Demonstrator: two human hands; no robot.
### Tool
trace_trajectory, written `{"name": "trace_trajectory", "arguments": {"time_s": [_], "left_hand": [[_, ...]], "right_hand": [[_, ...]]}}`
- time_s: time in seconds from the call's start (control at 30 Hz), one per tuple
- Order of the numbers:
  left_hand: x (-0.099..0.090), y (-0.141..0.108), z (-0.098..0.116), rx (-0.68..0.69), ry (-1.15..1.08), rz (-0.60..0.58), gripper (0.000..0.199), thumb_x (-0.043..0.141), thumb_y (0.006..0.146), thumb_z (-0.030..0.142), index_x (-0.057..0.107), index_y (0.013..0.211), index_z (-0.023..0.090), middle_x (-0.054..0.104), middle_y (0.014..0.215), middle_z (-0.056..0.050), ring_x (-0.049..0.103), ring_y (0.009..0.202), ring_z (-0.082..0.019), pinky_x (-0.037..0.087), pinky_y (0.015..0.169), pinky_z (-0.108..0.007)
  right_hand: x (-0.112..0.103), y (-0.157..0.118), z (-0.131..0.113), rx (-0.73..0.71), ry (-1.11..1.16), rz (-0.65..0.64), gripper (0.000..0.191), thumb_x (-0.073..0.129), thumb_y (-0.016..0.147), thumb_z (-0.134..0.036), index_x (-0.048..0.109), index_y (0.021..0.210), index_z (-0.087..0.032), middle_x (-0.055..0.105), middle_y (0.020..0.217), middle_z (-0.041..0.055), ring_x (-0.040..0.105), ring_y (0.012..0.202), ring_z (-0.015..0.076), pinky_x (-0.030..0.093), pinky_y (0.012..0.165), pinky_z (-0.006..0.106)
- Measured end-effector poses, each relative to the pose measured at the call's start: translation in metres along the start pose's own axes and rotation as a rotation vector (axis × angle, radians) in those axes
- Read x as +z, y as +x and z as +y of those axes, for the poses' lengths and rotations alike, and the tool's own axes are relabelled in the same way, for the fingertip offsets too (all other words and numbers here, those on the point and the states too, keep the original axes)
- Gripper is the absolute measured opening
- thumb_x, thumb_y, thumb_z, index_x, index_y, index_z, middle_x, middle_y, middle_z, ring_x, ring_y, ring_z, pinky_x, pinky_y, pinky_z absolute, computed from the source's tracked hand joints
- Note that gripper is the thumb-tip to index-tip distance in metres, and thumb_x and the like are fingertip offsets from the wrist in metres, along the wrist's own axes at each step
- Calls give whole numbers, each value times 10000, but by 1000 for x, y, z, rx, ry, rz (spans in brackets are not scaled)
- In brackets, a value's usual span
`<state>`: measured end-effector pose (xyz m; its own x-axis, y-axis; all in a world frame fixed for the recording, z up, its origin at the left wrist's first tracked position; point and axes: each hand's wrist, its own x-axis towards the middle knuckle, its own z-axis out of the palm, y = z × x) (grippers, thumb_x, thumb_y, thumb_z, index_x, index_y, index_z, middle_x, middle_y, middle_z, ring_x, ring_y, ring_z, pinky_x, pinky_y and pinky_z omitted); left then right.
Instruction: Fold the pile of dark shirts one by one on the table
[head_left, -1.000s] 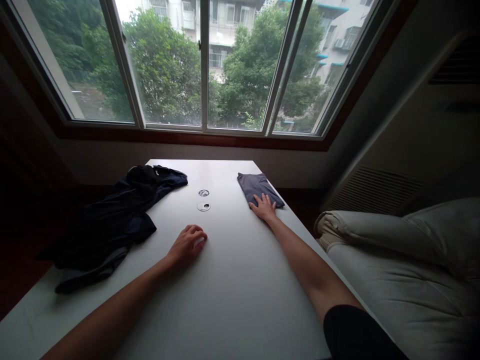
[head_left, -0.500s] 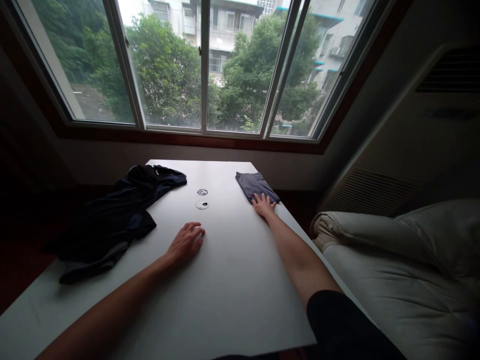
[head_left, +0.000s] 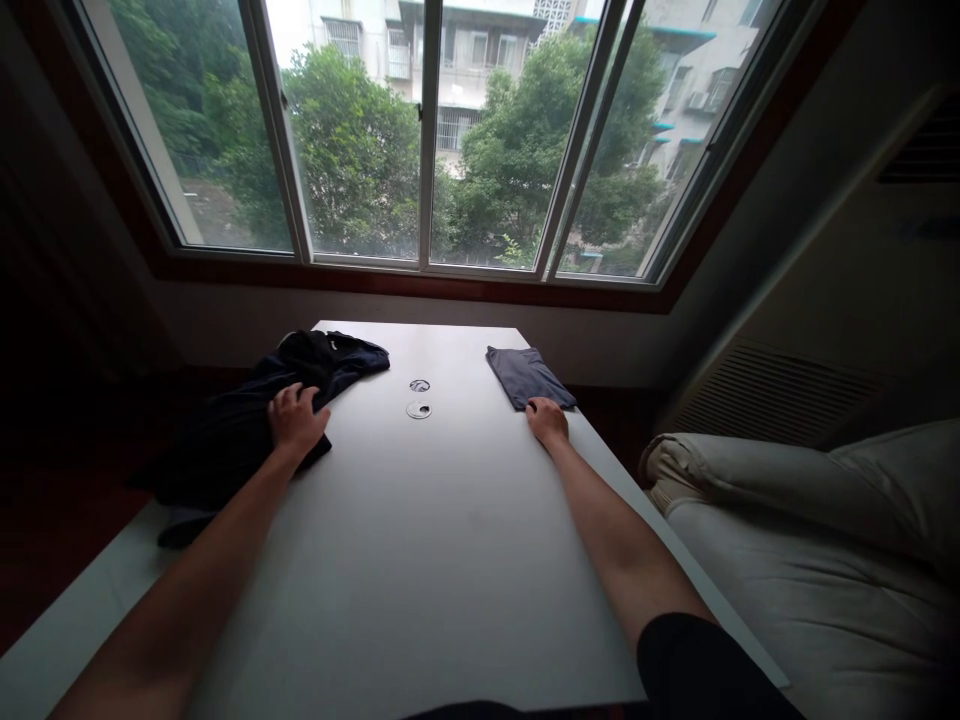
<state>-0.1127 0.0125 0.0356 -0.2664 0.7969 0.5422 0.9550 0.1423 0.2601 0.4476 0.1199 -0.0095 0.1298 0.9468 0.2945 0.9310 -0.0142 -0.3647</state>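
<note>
My left hand is over the right side of a heap of dark clothes, its fingers apart and slightly bent. Whether it touches the fabric I cannot tell. The heap is black and navy, loosely crumpled, and hangs over the table's left edge. A grey folded garment lies flat near the far right edge of the table. At its near edge is my right hand, fingers curled in and pressed together. What is under those fingers, if anything, is hidden.
The white table stretches toward a wide window. Two round inserts, a far one and a near one, are set in its top. A pale leather sofa stands close on the right.
My left hand has moved left and away from me, from the bare tabletop to the dark clothes. My right hand, earlier spread flat on the grey garment, has drawn back to its near edge and curled.
</note>
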Motion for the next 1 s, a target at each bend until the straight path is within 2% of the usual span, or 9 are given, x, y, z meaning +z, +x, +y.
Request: {"name": "trace_trajectory", "arguments": {"time_s": [0.1,0.27,0.37,0.47,0.6,0.73,0.83,0.93,1.0], "left_hand": [[-7,7,-31,-77,203,-72,539,644,879,349,617,1366,119,534,1443,-236,428,1369,-409,281,1169,-550],[-13,9,-32,-105,229,-256,313,500,954,272,731,1139,171,690,1181,-195,576,1118,-369,383,1007,-501],[-17,10,-32,-135,261,-183,343,509,961,311,719,1190,167,682,1219,-197,557,1164,-377,374,1007,-495],[-22,7,-43,-133,333,-89,403,583,930,384,705,1243,162,641,1307,-203,508,1247,-398,339,1052,-510],[-29,1,-54,-126,278,-146,304,529,967,325,753,1114,182,699,1179,-155,592,1107,-348,362,1014,-475],[-39,-1,-43,-110,190,-40,315,497,990,332,746,1107,178,707,1176,-148,620,1082,-330,372,1002,-451],[-52,3,-26,-166,85,-3,316,496,992,365,737,1093,188,712,1181,-137,637,1074,-320,399,968,-428],[-65,10,-10,-230,-38,12,281,526,969,394,734,1016,211,729,1138,-109,659,1016,-302,439,857,-378],[-70,12,4,-215,-111,10,250,555,950,405,726,960,223,744,1064,-84,669,963,-283,442,798,-345]], "right_hand": [[-4,-10,-8,-14,53,2,399,493,967,-285,726,1273,-176,653,1379,111,542,1326,262,364,1183,344],[-6,-24,-33,-40,172,-34,416,414,991,-301,742,1225,-195,700,1294,87,635,1203,240,465,1096,351],[-5,-32,-55,-125,252,-88,364,472,992,-328,756,1183,-203,702,1297,76,635,1221,227,463,1100,332],[-7,-41,-78,-208,320,-145,292,541,989,-339,769,1127,-221,719,1259,57,646,1207,217,469,1091,324],[-3,-64,-112,-327,427,-215,238,579,1000,-344,766,1105,-239,730,1222,45,663,1162,213,489,1057,343],[15,-96,-143,-531,441,-272,189,626,983,-300,767,1097,-247,710,1250,66,641,1187,234,473,1068,388],[26,-110,-150,-652,360,-260,238,710,931,-279,756,1164,-267,647,1379,79,568,1314,266,400,1155,438],[28,-109,-144,-652,373,-272,237,699,941,-271,757,1171,-270,634,1392,85,553,1333,265,404,1154,443],[27,-106,-139,-623,413,-278,196,673,958,-267,769,1130,-262,652,1354,87,574,1302,256,435,1124,429]]}}
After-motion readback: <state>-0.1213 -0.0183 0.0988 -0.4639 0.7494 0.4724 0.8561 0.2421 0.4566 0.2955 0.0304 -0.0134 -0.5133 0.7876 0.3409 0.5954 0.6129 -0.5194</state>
